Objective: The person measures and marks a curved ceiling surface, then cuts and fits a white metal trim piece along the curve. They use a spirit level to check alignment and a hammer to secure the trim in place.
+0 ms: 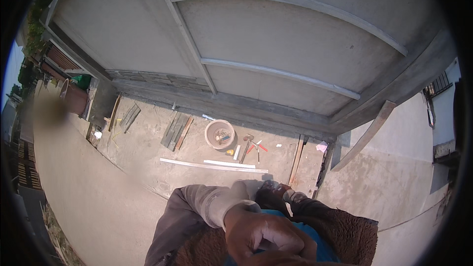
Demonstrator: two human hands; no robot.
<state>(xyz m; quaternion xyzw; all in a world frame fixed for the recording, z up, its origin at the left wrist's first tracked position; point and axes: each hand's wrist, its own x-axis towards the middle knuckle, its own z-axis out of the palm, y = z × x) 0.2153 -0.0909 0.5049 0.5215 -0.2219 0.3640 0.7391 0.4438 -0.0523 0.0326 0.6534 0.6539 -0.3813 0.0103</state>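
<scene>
Close to my chest at the bottom middle is my left hand (268,236), its fingers curled inward below a grey sleeve cuff (219,207). Whether anything is inside the fingers is hidden. A patch of skin at the lower edge may belong to my right hand, but its fingers cannot be made out. On the ground beyond stands a round pinkish tub (210,138) with small tools in it. Beside it lie a yellow tape measure (229,152), a hammer (245,149) and a red-handled tool (262,148). Neither hand visibly touches these.
A tall grey wall (276,39) with light strips fixed to it rises ahead. Long white strips (229,164) lie nearer me. Grey planks (174,130) lie left of the tub. At the right, a long board (367,135) leans against the wall's end.
</scene>
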